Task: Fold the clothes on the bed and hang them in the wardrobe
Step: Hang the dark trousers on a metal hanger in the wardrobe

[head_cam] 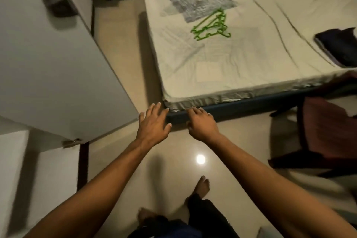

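I see both arms out over the floor: left hand (153,121) spread flat, right hand (201,124) loosely curled, holding nothing. Green hangers (211,26) lie mid-bed (251,63); dark folded clothes (340,48) sit at its right edge.

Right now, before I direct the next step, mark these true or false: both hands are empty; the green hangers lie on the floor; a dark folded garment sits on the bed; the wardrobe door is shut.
1. Both hands, left and right, are empty: true.
2. The green hangers lie on the floor: false, they lie on the bed.
3. A dark folded garment sits on the bed: true.
4. The wardrobe door is shut: false, it stands swung open.
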A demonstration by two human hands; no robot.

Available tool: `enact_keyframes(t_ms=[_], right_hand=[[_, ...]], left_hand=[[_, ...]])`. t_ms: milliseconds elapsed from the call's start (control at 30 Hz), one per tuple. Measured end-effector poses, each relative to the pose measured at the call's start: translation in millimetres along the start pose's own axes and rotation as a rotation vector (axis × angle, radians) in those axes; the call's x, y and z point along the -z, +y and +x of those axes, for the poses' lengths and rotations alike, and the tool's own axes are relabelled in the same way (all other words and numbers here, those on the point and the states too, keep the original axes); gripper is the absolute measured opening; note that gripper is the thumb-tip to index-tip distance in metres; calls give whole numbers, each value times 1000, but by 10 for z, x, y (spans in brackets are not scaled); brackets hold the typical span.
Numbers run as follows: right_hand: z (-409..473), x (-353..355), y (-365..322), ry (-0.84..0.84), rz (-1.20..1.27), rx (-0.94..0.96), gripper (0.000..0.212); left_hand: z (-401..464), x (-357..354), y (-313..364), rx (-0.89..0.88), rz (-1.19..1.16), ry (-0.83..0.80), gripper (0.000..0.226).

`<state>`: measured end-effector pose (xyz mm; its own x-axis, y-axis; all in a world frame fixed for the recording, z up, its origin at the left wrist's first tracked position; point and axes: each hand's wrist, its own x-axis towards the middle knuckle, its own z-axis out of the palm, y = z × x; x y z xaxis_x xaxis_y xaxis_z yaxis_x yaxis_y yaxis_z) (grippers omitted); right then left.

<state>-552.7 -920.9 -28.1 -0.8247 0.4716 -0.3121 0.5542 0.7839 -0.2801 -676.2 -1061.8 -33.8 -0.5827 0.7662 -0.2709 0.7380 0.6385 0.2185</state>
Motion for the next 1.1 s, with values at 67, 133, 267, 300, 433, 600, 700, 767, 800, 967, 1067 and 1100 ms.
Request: enact_keyframes(t_ms=[67, 133, 267, 300, 433, 600, 700, 767, 800, 967, 1067, 1100], right_hand=[[42, 108, 435, 31, 13, -62, 42], [90, 259, 925, 53, 23, -133, 40], [168, 587, 1770, 97, 27, -247, 41], [199, 661, 1938, 107, 27, -270, 42], [450, 1021, 2632, 147, 52, -374, 45], [868, 1423, 3275, 172, 50, -478, 47], [1146, 1665, 3682, 194, 47, -532, 46], [1303, 1872, 3963, 201, 97, -596, 46], [1361, 1925, 4100, 199, 114, -620, 46], [1628, 2288, 4853, 250, 230, -780, 42], [1736, 2446, 5315, 275, 277, -863, 42], [1778, 2513, 5515, 291, 304, -887, 42]], left_hand=[[306, -35, 361, -59, 5, -5, 62], [666, -83, 808, -125, 17, -21, 61], [1290, -117, 1663, -228, 2, -18, 60], [1418, -127, 1829, -245, -4, -19, 60], [2049, -81, 2466, -321, -9, -35, 60], [2831, 36, 3079, -395, -27, -22, 57], [3374, 111, 3403, -463, -16, -11, 56], [3794, 218, 3641, -503, -15, -14, 54], [3960, 246, 3736, -513, -27, -4, 53], [4810, 504, 4435, -643, 31, 3, 52], [5186, 559, 4929, -712, 43, 13, 51], [5329, 557, 5142, -730, 51, 0, 51]])
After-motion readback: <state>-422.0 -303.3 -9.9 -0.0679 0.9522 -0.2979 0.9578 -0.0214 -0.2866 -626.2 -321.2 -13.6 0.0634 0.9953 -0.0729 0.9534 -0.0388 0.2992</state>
